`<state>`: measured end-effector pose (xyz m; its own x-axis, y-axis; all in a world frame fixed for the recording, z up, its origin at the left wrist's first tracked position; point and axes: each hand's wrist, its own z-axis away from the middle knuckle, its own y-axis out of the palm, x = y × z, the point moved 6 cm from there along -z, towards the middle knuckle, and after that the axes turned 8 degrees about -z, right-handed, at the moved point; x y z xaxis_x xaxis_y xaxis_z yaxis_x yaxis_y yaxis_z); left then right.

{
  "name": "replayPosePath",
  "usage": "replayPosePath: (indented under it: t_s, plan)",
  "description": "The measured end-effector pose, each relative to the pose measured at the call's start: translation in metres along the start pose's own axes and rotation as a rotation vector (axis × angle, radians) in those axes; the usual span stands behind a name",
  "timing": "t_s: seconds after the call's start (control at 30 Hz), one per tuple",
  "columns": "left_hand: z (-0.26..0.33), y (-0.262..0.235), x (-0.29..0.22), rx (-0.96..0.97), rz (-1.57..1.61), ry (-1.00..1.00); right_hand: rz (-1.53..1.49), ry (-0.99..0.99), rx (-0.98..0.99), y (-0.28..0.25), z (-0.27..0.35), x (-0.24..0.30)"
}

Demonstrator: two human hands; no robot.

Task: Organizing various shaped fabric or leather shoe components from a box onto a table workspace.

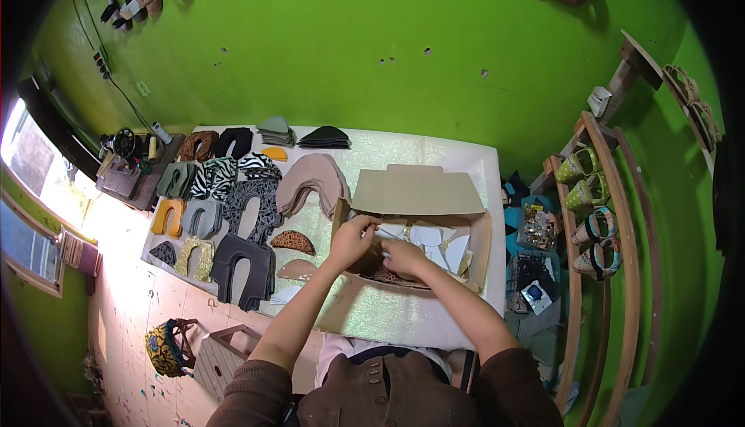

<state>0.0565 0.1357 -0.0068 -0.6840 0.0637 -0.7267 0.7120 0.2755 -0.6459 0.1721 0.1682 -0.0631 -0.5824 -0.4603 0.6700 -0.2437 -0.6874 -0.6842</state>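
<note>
A cardboard box (482, 250) stands on the table before me, its lid folded back toward the wall. White cut pieces (428, 236) lie loose inside, with leopard-print pieces (382, 273) near its front left. My left hand (355, 242) is over the box's left end, fingers bent and closed. Close beside it, my right hand (404, 259) reaches into the box with its fingers curled toward the left one. What sits between the fingertips of either hand is too small and covered to make out.
Left of the box lie stacks of cut shoe pieces: a beige U-shaped stack (312, 182), a dark grey one (242, 269) and a leopard-print half-round (293, 242). A sewing machine (126, 148) stands far left. A wooden rack with sandals (596, 245) and bins (535, 272) flank the right.
</note>
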Motion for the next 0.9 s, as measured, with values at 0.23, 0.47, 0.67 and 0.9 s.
replayPosePath:
  t_s: [0.23,0.47,0.67,0.9]
  plan:
    - [0.011,0.003,0.014,-0.028,0.16,-0.184,-0.975,0.085,-0.248,-0.023,0.025,-0.029]
    - [0.024,0.045,0.002,0.257,0.45,-0.385,-1.474,0.087,-0.512,-0.022,0.04,-0.043]
    - [0.029,0.048,0.003,0.303,0.584,-0.372,-1.566,0.039,-0.506,-0.025,0.049,-0.026]
    - [0.04,0.046,0.01,0.252,0.834,-0.661,-1.717,0.012,-0.412,-0.021,0.053,-0.019]
